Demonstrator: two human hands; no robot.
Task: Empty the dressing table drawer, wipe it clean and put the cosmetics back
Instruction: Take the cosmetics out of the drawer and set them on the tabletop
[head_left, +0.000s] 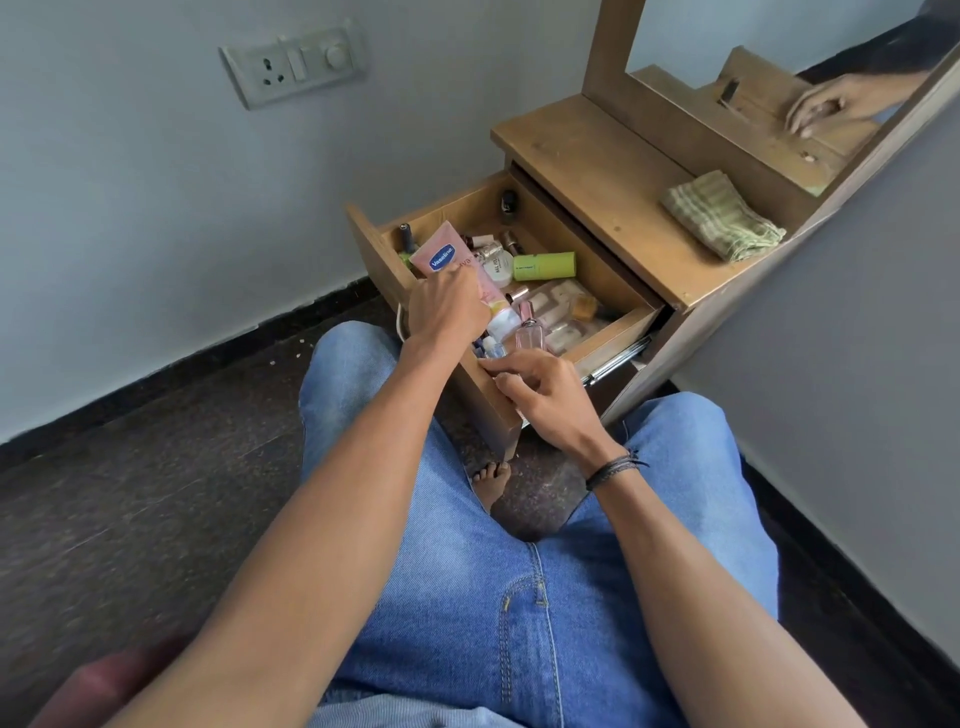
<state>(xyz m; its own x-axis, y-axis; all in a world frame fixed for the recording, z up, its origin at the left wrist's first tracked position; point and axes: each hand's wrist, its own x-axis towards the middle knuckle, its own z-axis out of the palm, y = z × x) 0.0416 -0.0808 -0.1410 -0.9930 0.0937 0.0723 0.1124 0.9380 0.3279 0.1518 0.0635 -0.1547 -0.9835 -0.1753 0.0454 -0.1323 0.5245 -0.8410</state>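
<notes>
Two hands work at the open drawer (613, 332) of the dressing table (597, 156), which is pulled out toward my knees and crowded with cosmetics. My left hand (447, 306) is closed around a pink Vaseline tube (441, 254), which stands tilted, its upper end above the clutter at the drawer's left side. My right hand (540, 395) rests at the drawer's near front edge, fingers curled and narrow; whether they pinch one of the small bottles there I cannot tell.

Contents not yet removed: a green cylinder (545, 266) lying on its side mid-drawer, a white jar (500, 265) just beside it, a pale pink perfume bottle (530, 336) near the front, flat clear palettes (561, 312) to the right, and small dark bottles along the back. A folded green-striped cloth (722, 215) waits on the tabletop, well apart from the drawer.

Judgement: emptying has barely begun. To do it well, I would lift the tube straight up so it does not topple its neighbours, set it on the bare tabletop left of the cloth, and take glass bottles singly and upright.
</notes>
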